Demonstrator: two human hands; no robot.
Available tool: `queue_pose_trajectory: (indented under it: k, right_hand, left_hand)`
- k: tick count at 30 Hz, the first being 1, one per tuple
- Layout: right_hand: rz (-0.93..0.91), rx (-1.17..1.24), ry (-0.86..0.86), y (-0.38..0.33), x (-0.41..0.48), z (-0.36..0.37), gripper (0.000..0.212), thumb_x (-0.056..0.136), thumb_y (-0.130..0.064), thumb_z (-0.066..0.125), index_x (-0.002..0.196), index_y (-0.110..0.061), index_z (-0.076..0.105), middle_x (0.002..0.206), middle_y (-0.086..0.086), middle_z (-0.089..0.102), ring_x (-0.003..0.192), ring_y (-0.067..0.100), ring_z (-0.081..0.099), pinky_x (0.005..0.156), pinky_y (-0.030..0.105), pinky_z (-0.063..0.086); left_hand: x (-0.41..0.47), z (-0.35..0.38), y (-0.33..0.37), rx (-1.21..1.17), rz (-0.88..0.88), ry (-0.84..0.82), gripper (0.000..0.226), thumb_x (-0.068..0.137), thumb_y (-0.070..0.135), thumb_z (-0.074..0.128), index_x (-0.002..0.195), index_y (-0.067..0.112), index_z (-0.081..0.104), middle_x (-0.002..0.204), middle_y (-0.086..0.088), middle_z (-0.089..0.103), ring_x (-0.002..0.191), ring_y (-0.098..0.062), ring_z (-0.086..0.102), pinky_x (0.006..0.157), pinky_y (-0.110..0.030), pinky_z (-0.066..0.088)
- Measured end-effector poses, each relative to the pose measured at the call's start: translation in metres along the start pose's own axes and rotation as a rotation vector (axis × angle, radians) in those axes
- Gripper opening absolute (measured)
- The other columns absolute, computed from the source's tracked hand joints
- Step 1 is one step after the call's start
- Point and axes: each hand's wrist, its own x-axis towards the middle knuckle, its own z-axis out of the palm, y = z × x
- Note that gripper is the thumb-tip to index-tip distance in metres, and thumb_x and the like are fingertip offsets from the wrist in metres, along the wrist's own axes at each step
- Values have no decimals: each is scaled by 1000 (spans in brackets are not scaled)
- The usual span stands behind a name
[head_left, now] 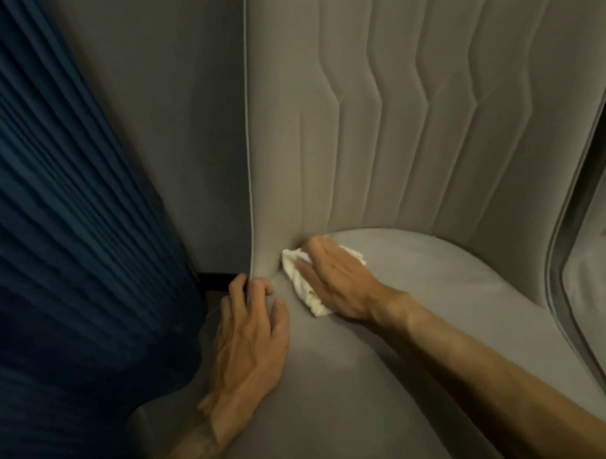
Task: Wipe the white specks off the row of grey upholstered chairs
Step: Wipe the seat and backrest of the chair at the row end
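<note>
- Left hand (247, 341) curls round the chair's (423, 346) piped back edge, close against the curtain (65, 206).
- Right hand (336, 280), fingers flat, presses the cloth (293, 265) into the seat's rear-left crease.
- The seat stretches open rightward.

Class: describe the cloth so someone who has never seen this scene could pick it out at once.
Start at the grey chair, at the left corner where seat meets backrest. There, under the right hand, lies a crumpled cloth. It is the only white thing among grey upholstery.
</note>
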Motion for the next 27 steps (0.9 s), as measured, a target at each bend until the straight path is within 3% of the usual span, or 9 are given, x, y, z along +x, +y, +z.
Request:
queue_pose_trajectory:
  k: [3,6,13,20,24,27]
  right_hand:
    - [21,34,-59,13,2,-14,28,107,-33,36,104,-7,47,103,13,54,98,32,54,90,40,41]
    - [79,-11,11,9,3,-13,29,107,-30,38,103,-5,49,102,16,54,98,33,54,90,40,39]
    - [-9,101,-79,-14,-3,-5,31,106,-36,35,111,-9,49,108,10,56,99,28,54,93,41,41]
    - [306,-108,77,38,-7,-20,29,107,-25,32,108,-3,51,112,20,54,106,35,51,96,42,36]
    - [132,-106,128,-18,3,8,30,107,-19,35,104,0,58,101,21,57,94,36,55,90,46,39]
    - [24,-2,59,-26,-4,7,28,107,-25,35,104,-4,53,102,17,56,95,35,53,91,44,40]
  left_hand:
    - [0,-1,0,3,1,-2,10,102,38,43,108,30,41,138,1,38,105,-22,46,82,-47,49]
    - [0,-1,0,1,5,8,9,102,35,45,107,29,42,138,0,39,104,-22,47,82,-47,49]
    - [1,-1,-2,-24,-6,-5,10,102,35,42,110,29,44,139,2,38,107,-21,48,84,-47,50]
    - [-1,-1,1,-23,-21,-10,8,102,26,49,108,27,43,139,-3,40,108,-29,49,87,-50,49]
    - [0,-3,4,-12,-30,-24,9,103,28,45,111,25,45,140,-4,40,108,-29,49,88,-50,48]
    - [0,-4,4,-13,-48,-42,10,103,26,42,112,25,45,142,-5,39,110,-27,48,88,-48,48]
